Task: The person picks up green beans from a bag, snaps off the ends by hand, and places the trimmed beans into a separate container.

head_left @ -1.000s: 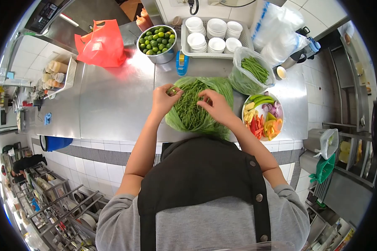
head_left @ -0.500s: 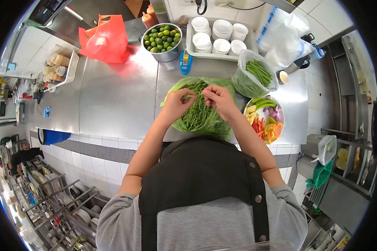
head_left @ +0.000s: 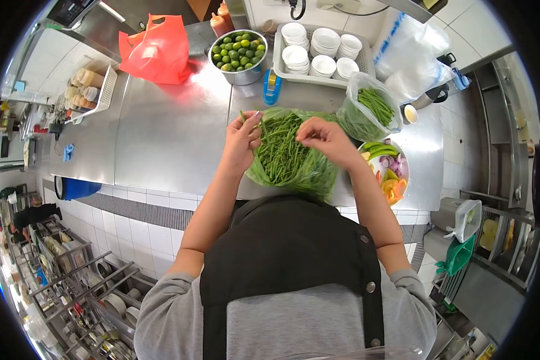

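Note:
My left hand (head_left: pixel 242 144) is closed around a green bean (head_left: pixel 242 116), whose end sticks up above the fingers. It is raised at the left edge of an open green plastic bag (head_left: pixel 320 183). Inside the bag lies a heap of thin green bean pieces (head_left: pixel 281 157). Over the bag's right side hovers my right hand (head_left: pixel 329 141), fingertips pinched together; what they hold, if anything, is too small to make out. A clear bag of longer green beans (head_left: pixel 375 108) stands beyond the right hand.
A plate (head_left: pixel 375 161) of cut vegetables sits right of the bag. Behind are a tape dispenser (head_left: pixel 272 89), a pot (head_left: pixel 244 77) of limes, a rack (head_left: pixel 324 81) of white bowls and a red bag (head_left: pixel 165 60). Someone in dark clothes (head_left: pixel 36 216) is far left.
My hands have moved apart from their meeting point over the bag. The left has gone left and turned upward with the bean; the right has shifted right. The view has shifted slightly.

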Action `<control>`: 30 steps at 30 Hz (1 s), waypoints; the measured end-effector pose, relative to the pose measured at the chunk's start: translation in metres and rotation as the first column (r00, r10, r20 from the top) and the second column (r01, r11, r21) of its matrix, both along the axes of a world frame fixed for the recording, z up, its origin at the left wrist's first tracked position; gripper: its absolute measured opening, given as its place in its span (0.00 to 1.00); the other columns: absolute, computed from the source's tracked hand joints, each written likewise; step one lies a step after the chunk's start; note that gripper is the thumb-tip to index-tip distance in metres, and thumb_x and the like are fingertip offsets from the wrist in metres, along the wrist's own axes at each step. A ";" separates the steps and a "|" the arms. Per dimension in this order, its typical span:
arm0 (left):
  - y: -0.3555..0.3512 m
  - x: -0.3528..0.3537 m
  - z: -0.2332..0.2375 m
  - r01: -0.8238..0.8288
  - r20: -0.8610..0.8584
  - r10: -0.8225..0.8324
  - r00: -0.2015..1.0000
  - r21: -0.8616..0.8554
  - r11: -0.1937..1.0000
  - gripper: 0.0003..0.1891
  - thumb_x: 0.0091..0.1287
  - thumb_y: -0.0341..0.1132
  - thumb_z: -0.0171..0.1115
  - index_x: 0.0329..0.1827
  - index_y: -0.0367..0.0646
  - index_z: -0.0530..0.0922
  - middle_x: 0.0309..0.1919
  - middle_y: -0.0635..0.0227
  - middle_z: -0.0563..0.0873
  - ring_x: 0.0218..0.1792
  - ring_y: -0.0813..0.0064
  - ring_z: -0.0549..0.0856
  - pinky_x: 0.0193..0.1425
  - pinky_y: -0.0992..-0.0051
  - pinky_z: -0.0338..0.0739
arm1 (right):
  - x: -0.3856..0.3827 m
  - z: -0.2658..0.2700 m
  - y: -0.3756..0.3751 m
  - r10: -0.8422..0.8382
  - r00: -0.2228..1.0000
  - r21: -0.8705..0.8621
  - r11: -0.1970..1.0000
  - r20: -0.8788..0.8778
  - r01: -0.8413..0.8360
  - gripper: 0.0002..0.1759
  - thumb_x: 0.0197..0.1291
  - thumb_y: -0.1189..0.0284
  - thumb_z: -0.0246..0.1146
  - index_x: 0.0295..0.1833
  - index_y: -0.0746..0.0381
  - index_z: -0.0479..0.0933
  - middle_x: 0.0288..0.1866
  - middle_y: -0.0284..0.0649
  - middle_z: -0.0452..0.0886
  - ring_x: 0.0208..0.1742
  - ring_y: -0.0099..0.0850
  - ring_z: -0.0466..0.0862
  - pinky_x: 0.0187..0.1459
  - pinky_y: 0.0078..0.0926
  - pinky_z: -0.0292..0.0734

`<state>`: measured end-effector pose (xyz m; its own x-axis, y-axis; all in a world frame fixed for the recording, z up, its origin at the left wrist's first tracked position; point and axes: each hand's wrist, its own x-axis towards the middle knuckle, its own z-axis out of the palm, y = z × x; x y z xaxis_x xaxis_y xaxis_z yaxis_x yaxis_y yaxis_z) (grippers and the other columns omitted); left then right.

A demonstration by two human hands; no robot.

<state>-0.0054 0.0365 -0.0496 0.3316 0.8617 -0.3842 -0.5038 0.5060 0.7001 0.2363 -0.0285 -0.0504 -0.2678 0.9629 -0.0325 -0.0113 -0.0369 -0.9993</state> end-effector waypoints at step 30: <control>-0.011 0.002 -0.006 -0.001 0.255 0.042 0.966 -0.159 0.987 0.14 0.83 0.44 0.49 0.38 0.47 0.69 0.32 0.71 0.73 0.30 0.82 0.71 0.29 0.84 0.68 | -0.073 -0.047 -0.020 0.110 0.479 0.127 0.891 0.871 -0.436 0.19 0.52 0.80 0.66 0.50 0.52 0.83 0.53 0.30 0.80 0.64 0.34 0.74 0.59 0.46 0.68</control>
